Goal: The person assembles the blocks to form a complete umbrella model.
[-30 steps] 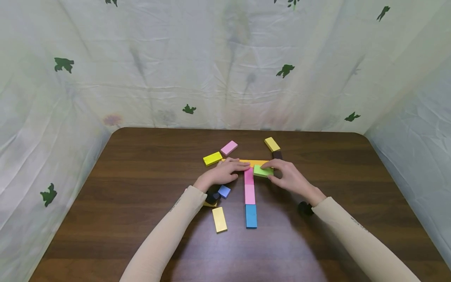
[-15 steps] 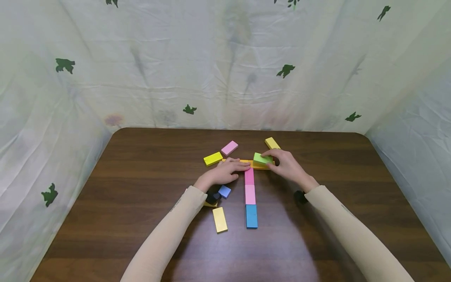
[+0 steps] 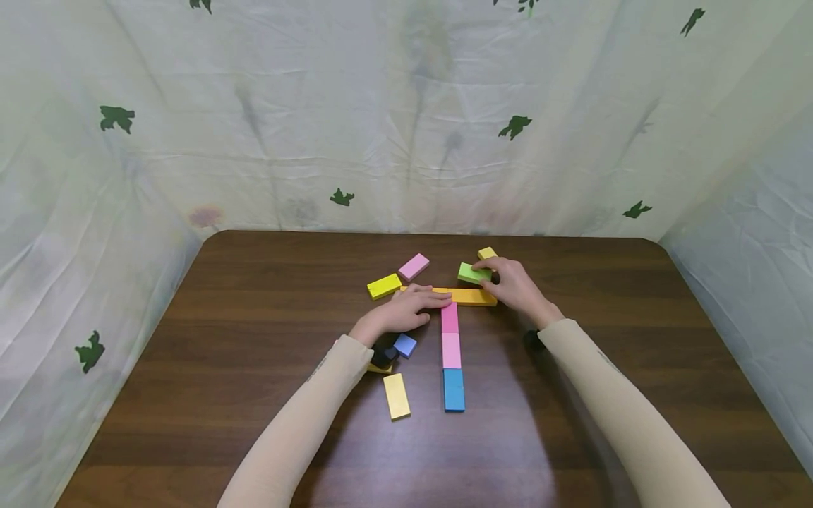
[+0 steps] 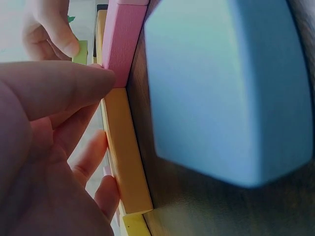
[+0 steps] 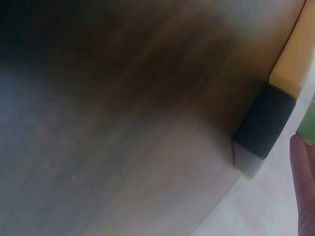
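Observation:
My right hand [image 3: 516,288] pinches a lime-green block [image 3: 472,274] between thumb and fingers, just beyond a crosswise row of orange blocks [image 3: 473,297]. My left hand [image 3: 409,309] rests with extended fingers on that row, where it meets a pink block [image 3: 449,317]. Toward me the pink block runs on into a light pink block [image 3: 451,351] and a blue block [image 3: 454,390], forming a T shape. In the left wrist view the fingertips touch the orange block [image 4: 127,157] and the pink block [image 4: 123,44]. The left hand hides part of the row.
Beyond the row lie a pale pink block [image 3: 413,267], a bright yellow block [image 3: 384,286] and a yellow block [image 3: 487,252] partly behind the right hand. A black block [image 5: 266,120] shows in the right wrist view. Near the left wrist lie a periwinkle block [image 3: 404,345] and a pale yellow block [image 3: 396,396].
My right hand has carried the lime-green block away from me, from the near side of the orange row, over it, to its far side. The left hand has stayed put.

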A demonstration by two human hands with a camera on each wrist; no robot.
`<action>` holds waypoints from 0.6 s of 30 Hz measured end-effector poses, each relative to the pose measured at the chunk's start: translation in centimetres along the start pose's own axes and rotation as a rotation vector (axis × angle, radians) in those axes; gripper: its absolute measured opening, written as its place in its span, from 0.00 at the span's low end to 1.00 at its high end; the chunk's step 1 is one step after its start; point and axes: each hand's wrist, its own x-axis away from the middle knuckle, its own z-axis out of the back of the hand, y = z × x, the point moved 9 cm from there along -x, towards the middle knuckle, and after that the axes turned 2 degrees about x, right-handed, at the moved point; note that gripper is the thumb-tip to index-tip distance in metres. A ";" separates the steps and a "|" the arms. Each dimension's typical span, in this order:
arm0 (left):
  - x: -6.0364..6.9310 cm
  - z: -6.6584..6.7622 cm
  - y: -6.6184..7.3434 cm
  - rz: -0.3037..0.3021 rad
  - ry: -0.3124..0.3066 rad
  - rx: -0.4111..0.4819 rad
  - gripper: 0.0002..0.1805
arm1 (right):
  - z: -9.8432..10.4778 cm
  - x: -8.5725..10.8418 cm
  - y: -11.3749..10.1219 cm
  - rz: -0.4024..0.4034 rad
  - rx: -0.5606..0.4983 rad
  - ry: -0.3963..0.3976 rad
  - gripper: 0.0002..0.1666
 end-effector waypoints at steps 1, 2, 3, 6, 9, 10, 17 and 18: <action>0.0 0.0 0.0 0.000 0.000 -0.001 0.28 | 0.0 -0.2 0.2 -0.011 0.000 0.000 0.18; 0.0 0.0 0.0 0.001 0.000 -0.002 0.28 | 0.0 -0.3 0.3 -0.018 0.001 -0.002 0.18; 0.0 0.0 0.0 0.001 0.000 -0.002 0.28 | -0.1 -0.4 0.5 -0.023 0.001 -0.003 0.18; 0.0 0.0 0.0 0.002 0.002 0.001 0.28 | 0.0 -0.8 0.6 -0.025 0.008 0.002 0.18; 0.0 0.0 -0.1 0.006 0.002 0.002 0.28 | 0.1 -1.3 0.7 -0.007 0.021 0.012 0.17; 0.0 0.0 -0.1 0.007 0.001 0.002 0.28 | 0.1 -1.4 0.6 -0.001 0.026 0.018 0.17; -0.1 -0.1 -0.1 0.006 0.000 0.004 0.28 | 0.4 -2.5 0.7 -0.003 0.029 0.035 0.16; -0.1 0.0 -0.1 0.006 0.000 0.004 0.28 | 0.4 -2.6 0.8 -0.008 0.030 0.035 0.16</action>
